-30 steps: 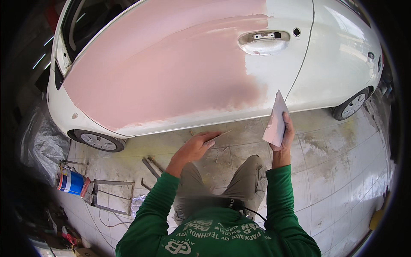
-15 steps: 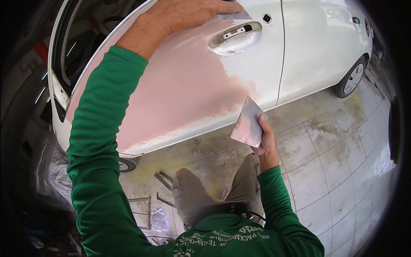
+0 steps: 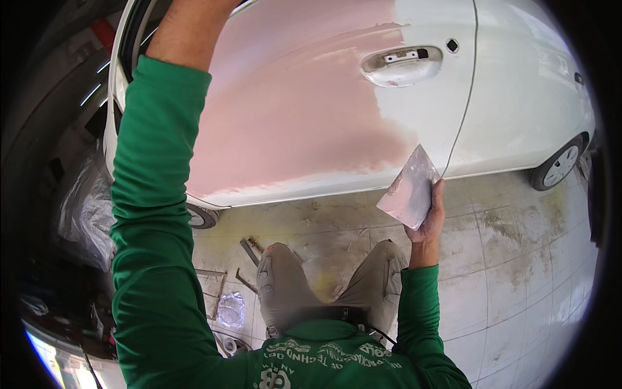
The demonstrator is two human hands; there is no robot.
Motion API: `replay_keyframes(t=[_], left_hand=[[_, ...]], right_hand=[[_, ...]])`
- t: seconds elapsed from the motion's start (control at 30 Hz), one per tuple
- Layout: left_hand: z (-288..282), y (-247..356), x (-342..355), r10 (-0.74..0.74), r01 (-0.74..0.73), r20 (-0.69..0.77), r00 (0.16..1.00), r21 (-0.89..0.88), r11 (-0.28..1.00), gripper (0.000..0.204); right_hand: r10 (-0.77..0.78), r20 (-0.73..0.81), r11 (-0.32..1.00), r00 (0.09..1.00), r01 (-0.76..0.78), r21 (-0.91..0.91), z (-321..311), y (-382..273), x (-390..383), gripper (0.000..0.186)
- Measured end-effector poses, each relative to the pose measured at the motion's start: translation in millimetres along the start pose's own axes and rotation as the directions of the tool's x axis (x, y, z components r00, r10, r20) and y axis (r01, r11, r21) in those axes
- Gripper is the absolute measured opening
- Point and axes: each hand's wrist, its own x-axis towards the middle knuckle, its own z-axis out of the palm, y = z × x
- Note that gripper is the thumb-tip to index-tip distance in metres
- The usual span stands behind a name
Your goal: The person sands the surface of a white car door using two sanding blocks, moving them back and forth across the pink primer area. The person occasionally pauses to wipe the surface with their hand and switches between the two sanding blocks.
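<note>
My right hand (image 3: 433, 217) is closed on the lower right edge of a flat grey plate (image 3: 414, 185) with pink putty smeared over its face. The plate is tilted and stands in front of the lower edge of a white car door (image 3: 421, 110). A broad coat of pink putty (image 3: 285, 110) covers much of the door, with a ragged border on the right and a darker patch low down. My left arm reaches up along the left side; only the wrist shows, and the hand lies past the top edge, so its fingers and anything in them are hidden.
The door has a bare handle recess (image 3: 402, 68) and a round hole (image 3: 452, 45). A rear wheel (image 3: 560, 167) is at far right. Crumpled clear plastic (image 3: 87, 217) lies at left. Near my knees on the tiled floor (image 3: 518, 292) are metal bars (image 3: 249, 251) and a crumpled sheet (image 3: 231, 310).
My left hand, which was on the door with a flat grey spreader, has moved up and left out of view. The car has shifted right and down in view; the plate stays in my right hand.
</note>
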Motion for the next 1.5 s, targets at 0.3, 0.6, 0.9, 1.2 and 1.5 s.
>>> replay_keyframes(t=[0.3,0.6,0.9,1.2,1.5], left_hand=[[90,35,-428,-0.752,0.784,0.224,0.62,-0.132,0.607,0.056],[-59,-100,-728,-0.668,0.887,-0.634,-0.39,-0.454,-0.087,0.046],[-198,-249,-694,-0.565,0.983,-0.81,-0.159,-0.185,-0.013,0.044],[-204,-279,-686,-0.753,0.829,-0.562,-0.343,-0.557,0.038,0.053],[-170,-241,-584,-0.801,0.745,-0.47,-0.371,-0.666,0.046,0.045]], right_hand=[[0.294,0.481,0.942,0.826,-0.336,0.002,39,72,35,0.053],[0.434,0.061,0.828,0.899,-0.371,-0.42,67,138,63,0.054],[0.363,-0.087,0.77,0.928,-0.351,-0.533,66,175,73,0.055],[0.387,-0.21,0.595,0.898,-0.417,-0.687,143,116,118,0.055],[0.327,-0.416,0.547,0.849,-0.529,-0.649,277,3,85,0.057]])
